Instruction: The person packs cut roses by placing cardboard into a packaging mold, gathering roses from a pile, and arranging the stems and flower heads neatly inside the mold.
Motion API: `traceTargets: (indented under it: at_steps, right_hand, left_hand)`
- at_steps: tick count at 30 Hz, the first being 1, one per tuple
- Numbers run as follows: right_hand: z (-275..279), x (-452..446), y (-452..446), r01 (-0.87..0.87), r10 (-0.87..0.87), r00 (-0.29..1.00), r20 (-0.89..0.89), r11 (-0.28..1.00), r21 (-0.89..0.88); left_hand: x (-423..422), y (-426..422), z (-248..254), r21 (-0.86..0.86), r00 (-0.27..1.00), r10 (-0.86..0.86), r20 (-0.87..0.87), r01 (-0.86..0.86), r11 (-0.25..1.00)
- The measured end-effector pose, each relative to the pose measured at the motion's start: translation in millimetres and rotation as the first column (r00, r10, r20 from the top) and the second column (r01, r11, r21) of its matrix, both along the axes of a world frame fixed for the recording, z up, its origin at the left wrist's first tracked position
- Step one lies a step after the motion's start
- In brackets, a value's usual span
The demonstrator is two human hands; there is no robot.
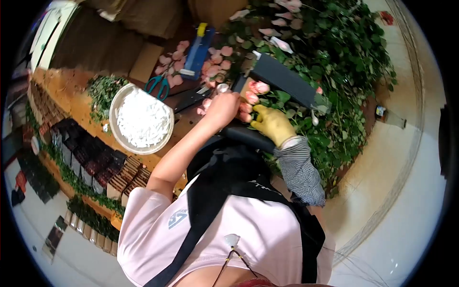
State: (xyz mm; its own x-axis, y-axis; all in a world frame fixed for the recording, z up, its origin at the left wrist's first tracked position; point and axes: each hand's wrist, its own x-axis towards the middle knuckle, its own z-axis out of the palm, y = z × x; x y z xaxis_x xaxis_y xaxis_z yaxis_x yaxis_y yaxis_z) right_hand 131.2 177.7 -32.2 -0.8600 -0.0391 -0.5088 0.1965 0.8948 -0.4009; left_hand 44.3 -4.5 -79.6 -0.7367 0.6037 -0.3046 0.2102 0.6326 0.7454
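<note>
Several pink-orange roses (252, 97) lie bunched in front of me, heads toward my left and leafy stems toward the right. My right hand (273, 124), in a yellow glove, is curled round the roses just behind the lower heads. On the other side, my bare left hand (225, 108) is closed beside the blooms. Its fingertips are partly hidden, and what they hold cannot be made out. A small whitish round item (223, 88) shows just beyond the left fingers. Close by, a long dark grey box (287, 80) lies slanted among the leaves.
Left stands a white tub (114, 119) of small white pieces, with teal-handled scissors (158, 87) beside it. Loose pink petals (217, 61) surround a blue tool (195, 55). Cut rose foliage (346, 95) heaps up on the right. Dark wrapped bundles (86, 146) line the left side.
</note>
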Motion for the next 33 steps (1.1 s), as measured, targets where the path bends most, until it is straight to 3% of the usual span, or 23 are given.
traceTargets:
  at_steps: [2, 3, 6, 8, 10, 13, 18, 21, 25, 27, 30, 31, 32, 33]
  right_hand:
    - [-9, -2, -11, -0.137, 0.164, 0.980, -0.109, 0.966, 0.222]
    - [-9, -5, -16, -0.128, 0.162, 0.981, -0.111, 0.956, 0.263]
    - [-14, -7, -11, -0.121, 0.175, 0.963, -0.205, 0.960, 0.251]
    - [-14, -9, -14, -0.108, 0.155, 0.973, -0.170, 0.961, 0.255]
    - [-13, -9, -14, -0.091, 0.131, 0.982, -0.138, 0.960, 0.266]
    - [-9, 6, -13, -0.163, 0.198, 0.963, -0.182, 0.968, 0.191]
    - [-18, 12, -13, -0.061, 0.090, 0.965, -0.248, 0.991, 0.121]
    - [-25, 5, -15, -0.029, 0.058, 0.974, -0.217, 0.991, 0.132]
    - [-21, 5, -16, -0.082, 0.110, 0.966, -0.235, 0.988, 0.128]
    - [-21, 5, -17, -0.123, 0.158, 0.954, -0.253, 0.981, 0.151]
    - [-29, 12, -20, -0.093, 0.147, 0.961, -0.234, 0.969, 0.229]
    - [-25, 11, -23, -0.076, 0.120, 0.978, -0.170, 0.967, 0.244]
    - [-27, 11, -23, -0.090, 0.135, 0.976, -0.171, 0.965, 0.247]
    - [-32, 12, -22, -0.076, 0.126, 0.969, -0.212, 0.971, 0.228]
  left_hand:
    - [3, -1, -9, -0.017, 0.996, -0.014, -0.092, 0.012, 1.000]
    - [3, 0, -6, -0.016, 0.998, -0.010, -0.066, 0.009, 1.000]
    - [1, 5, -3, -0.016, 1.000, -0.021, -0.004, 0.021, 1.000]
    - [3, 4, -3, 0.131, 0.985, 0.120, -0.127, -0.103, 0.986]
    - [4, 0, -2, 0.119, 0.975, 0.143, -0.172, -0.124, 0.985]
    - [2, -5, -2, 0.132, 0.990, 0.137, 0.043, -0.142, 0.981]
    - [0, -15, -8, 0.197, 0.982, 0.076, 0.176, -0.110, 0.974]
    - [-4, -22, -13, 0.299, 0.836, 0.054, 0.545, -0.255, 0.919]
    - [-7, -30, -13, 0.367, 0.783, 0.021, 0.622, -0.315, 0.875]
    - [-11, -28, 14, 0.183, 0.971, 0.049, 0.232, -0.093, 0.979]
    - [-4, -20, 50, 0.203, 0.966, 0.072, 0.250, -0.125, 0.971]
    - [4, -16, 57, 0.207, 0.999, -0.029, 0.027, 0.023, 0.978]
    - [12, -10, 60, 0.055, 0.963, -0.145, -0.227, 0.162, 0.985]
    - [24, -3, 57, -0.095, 0.928, -0.247, -0.278, 0.229, 0.969]
